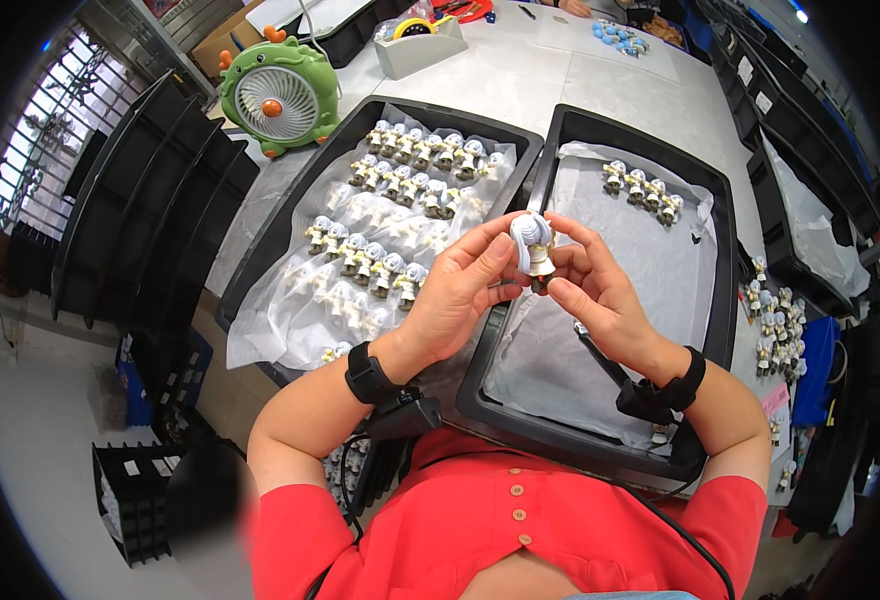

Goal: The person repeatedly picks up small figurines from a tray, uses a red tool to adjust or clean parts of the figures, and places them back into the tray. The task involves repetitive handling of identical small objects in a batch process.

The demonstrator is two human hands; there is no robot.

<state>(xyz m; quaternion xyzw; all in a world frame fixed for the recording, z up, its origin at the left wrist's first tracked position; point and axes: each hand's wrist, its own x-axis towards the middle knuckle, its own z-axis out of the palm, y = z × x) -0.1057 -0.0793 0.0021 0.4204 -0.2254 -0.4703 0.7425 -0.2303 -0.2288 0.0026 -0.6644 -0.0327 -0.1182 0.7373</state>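
Between my two hands, above the inner rims of two black trays, is a small toy figurine with pale grey hair, white clothes and a dark base. My left hand pinches it from the left by the hair. From the other side my right hand grips it, thumb near its base. The left tray holds rows of similar figurines, some under translucent white sheeting. In the right tray, lined with white sheet, a short row of figurines stands toward the far end.
A green fan and a grey tape dispenser stand at the far left of the table. More figurines cluster at the right edge, beside a blue bin. Stacked black trays rise at left. Someone's hand shows at the far edge.
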